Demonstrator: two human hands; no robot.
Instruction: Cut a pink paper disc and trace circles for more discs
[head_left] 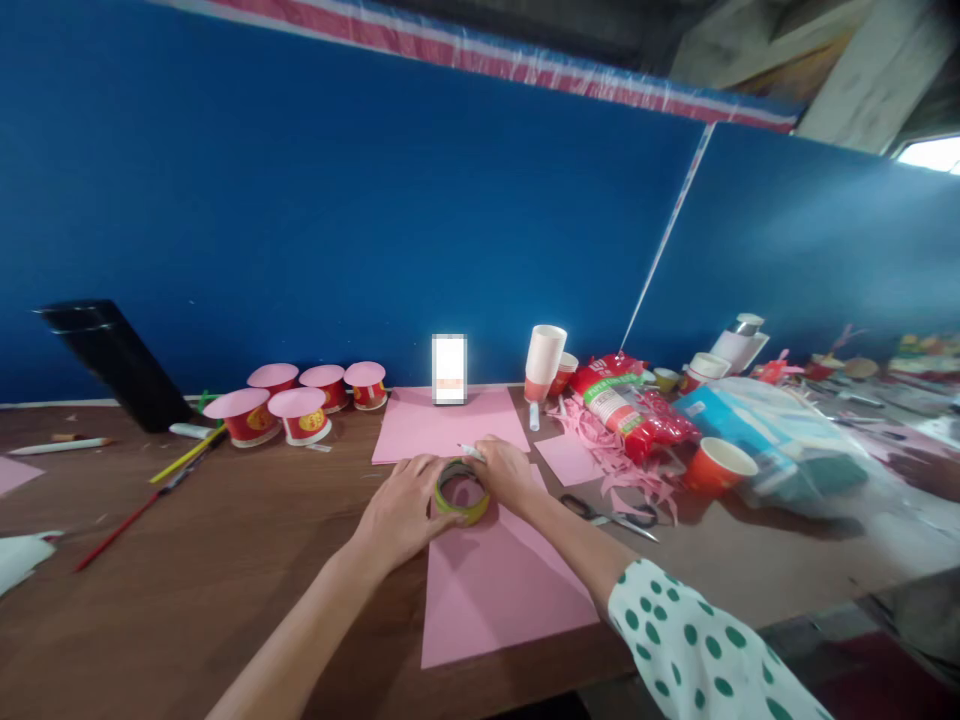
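My left hand (pixel 399 508) is closed round the left side of a yellow-green roll of tape (pixel 474 514), thumb at its near edge. The roll lies flat on a pink sheet of paper (pixel 510 590), near the sheet's far end. In my right hand (pixel 504 470) is a white pen (pixel 470 452), held at the roll's far right side. The pen's tip is too small to make out. Just beyond both hands lies a stack of pink paper (pixel 405 420), with a phone (pixel 450 370) with a bright screen upright at its back.
Red paper cups with pink discs (pixel 237 403) stand at the back left, near a black cylinder (pixel 112 360). On the right are scissors (pixel 600 515), pink paper scraps (pixel 581 425), a red bag (pixel 637 405), an orange cup (pixel 718 467) and stacked white cups (pixel 546 352).
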